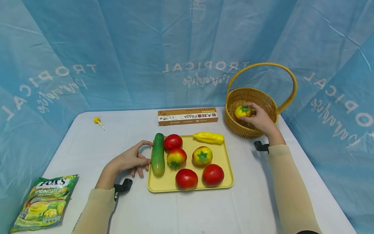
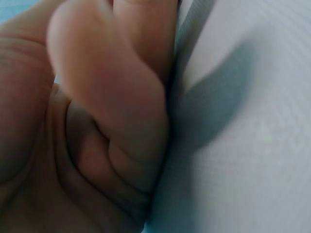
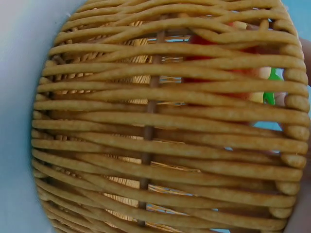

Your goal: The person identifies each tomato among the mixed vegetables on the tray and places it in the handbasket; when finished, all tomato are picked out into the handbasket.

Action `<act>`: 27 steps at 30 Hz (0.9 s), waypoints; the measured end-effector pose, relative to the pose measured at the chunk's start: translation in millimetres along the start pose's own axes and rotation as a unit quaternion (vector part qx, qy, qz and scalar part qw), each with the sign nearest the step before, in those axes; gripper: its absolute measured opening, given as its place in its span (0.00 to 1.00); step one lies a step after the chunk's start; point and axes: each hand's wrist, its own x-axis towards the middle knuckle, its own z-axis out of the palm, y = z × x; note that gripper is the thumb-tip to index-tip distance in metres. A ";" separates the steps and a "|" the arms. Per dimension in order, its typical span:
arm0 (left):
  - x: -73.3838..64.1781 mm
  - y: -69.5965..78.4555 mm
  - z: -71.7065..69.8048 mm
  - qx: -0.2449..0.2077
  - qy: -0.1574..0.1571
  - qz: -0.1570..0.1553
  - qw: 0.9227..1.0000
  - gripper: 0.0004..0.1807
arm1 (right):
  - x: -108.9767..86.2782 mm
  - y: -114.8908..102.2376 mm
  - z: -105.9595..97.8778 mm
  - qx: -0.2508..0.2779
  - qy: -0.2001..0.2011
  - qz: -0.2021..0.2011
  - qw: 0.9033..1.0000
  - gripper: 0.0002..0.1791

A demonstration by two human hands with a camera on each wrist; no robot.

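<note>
In the head view my right hand (image 1: 260, 120) holds a yellow-and-red tomato (image 1: 243, 112) with a green leafy top between thumb and fingers, inside the wicker basket (image 1: 241, 131). The right wrist view shows the basket's woven wall (image 3: 150, 116), with the tomato partly visible through its gaps. At the tray's left edge is my left hand (image 1: 128, 159), its index fingertip and thumb apart, right beside a green cucumber (image 1: 158, 156). The yellow tray (image 1: 163, 187) also bears several red tomatoes (image 1: 186, 179), a yellow-red tomato (image 1: 202, 156) and a long yellow pepper (image 1: 208, 137).
Behind the tray lies a brown pasta box (image 1: 187, 116). A yellow lollipop (image 1: 98, 122) is at the far left, and a green candy bag (image 1: 45, 203) at the near left. The basket's tall handle (image 1: 264, 64) arches above the right hand. Blue curtains (image 1: 131, 55) surround the white table (image 1: 204, 213).
</note>
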 end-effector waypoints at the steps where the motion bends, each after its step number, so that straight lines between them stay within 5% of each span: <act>1: 0.0 0.3 -0.2 0.000 0.000 0.000 1.000 0.40 | 0.2 -0.1 0.1 -0.002 -0.001 0.001 1.000 0.36; 12: 0.1 0.2 -0.6 -0.001 -0.003 0.003 1.000 0.40 | 1.7 2.0 -0.3 -0.010 -0.018 0.008 1.000 0.36; 27: -0.7 0.9 -0.3 0.000 -0.001 0.003 1.000 0.40 | 1.3 5.6 -3.2 0.043 0.005 -0.006 0.999 0.36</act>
